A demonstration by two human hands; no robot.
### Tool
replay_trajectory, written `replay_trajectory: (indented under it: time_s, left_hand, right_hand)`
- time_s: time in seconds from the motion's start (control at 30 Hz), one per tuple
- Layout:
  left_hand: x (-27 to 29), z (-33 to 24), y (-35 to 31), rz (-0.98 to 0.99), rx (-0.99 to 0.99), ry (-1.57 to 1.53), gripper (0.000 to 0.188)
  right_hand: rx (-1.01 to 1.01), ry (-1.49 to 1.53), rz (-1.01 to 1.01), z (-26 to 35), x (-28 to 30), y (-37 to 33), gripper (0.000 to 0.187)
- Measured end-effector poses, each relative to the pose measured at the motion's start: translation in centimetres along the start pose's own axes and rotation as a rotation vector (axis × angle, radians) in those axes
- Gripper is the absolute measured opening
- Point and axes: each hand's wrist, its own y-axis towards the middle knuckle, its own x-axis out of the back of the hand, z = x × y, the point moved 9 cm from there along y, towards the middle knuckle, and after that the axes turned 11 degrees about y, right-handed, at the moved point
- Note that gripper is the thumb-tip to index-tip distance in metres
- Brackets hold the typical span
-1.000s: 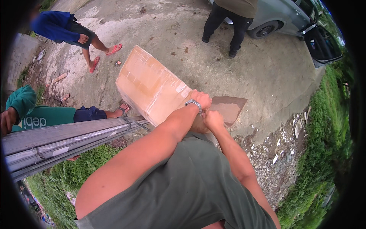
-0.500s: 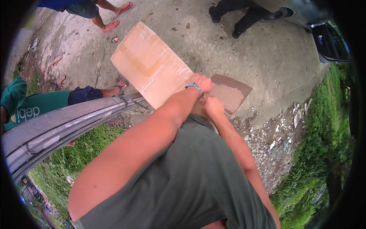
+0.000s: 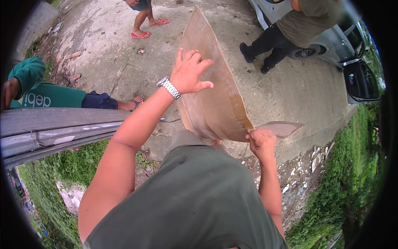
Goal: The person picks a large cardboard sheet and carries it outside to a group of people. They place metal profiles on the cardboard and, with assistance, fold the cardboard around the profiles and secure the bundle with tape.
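Note:
A large sheet of brown cardboard [image 3: 215,99] stands tilted in front of me, its far corner pointing up and away. My left hand [image 3: 190,71], with a metal-band watch [image 3: 169,88] on the wrist, is open with fingers spread against or just over the sheet's face; whether the palm touches it I cannot tell. At the near right corner, my right hand [image 3: 262,143] is closed on the cardboard's edge, thumb on top. A smaller cardboard flap [image 3: 284,129] extends to the right beyond that hand. Whether it is joined to the sheet is hidden by the hand.
Bundled grey poles or cables [image 3: 62,124] run in from the left. Beside them is a person in green [image 3: 62,97]. Another person wears red slippers [image 3: 141,35]; a third, in dark trousers [image 3: 269,43], stands by a silver car [image 3: 331,43]. Rubble [image 3: 298,174] and grass [image 3: 340,178] border the concrete.
My left hand has let go of the cardboard's edge and moved up and left, fingers spreading. My right hand has moved right and down with the corner. The sheet has tilted up.

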Motion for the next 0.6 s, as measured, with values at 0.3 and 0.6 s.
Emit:
replay_trajectory:
  time_s: [0.3,0.6]
  left_hand:
    - [-1.5,-7.8,-1.1,0.173,-0.158,-0.155,0.102]
    - [-2.2,-10.9,-0.4,0.285,-0.238,0.009,0.038]
  right_hand:
    - [0.343,-0.215,0.122,2.7,-1.0,0.0,0.017]
    - [0.318,-0.075,0.192,-0.9,-0.6,1.2,0.02]
